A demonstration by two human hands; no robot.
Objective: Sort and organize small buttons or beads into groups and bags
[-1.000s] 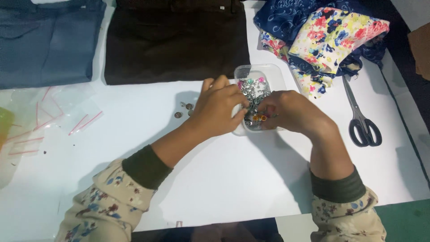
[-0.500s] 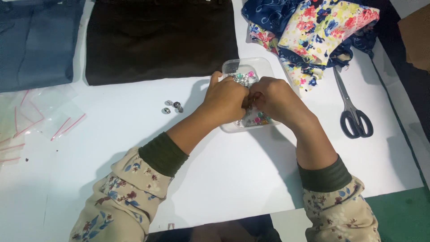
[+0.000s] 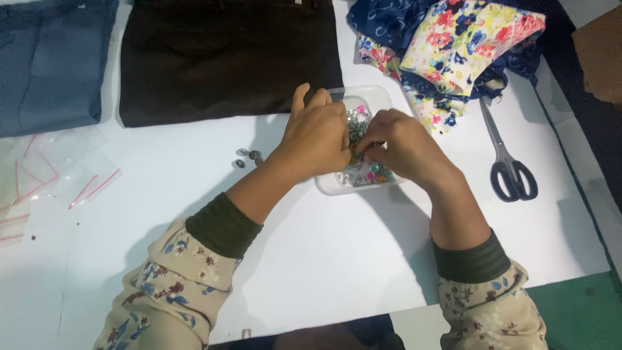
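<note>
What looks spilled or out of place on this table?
A few small metal studs lie loose on the white table, left of the clear plastic tub that both hands, left and right, are working in. The floral fabric is heaped rather than folded. Nothing looks damaged.

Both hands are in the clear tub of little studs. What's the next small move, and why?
Probably lift one stud clear with the right hand and set it by the loose studs on the white table. Both hands, the left hand too, have fingertips pinched together over the clear tub; whether a piece is gripped is hidden.
</note>
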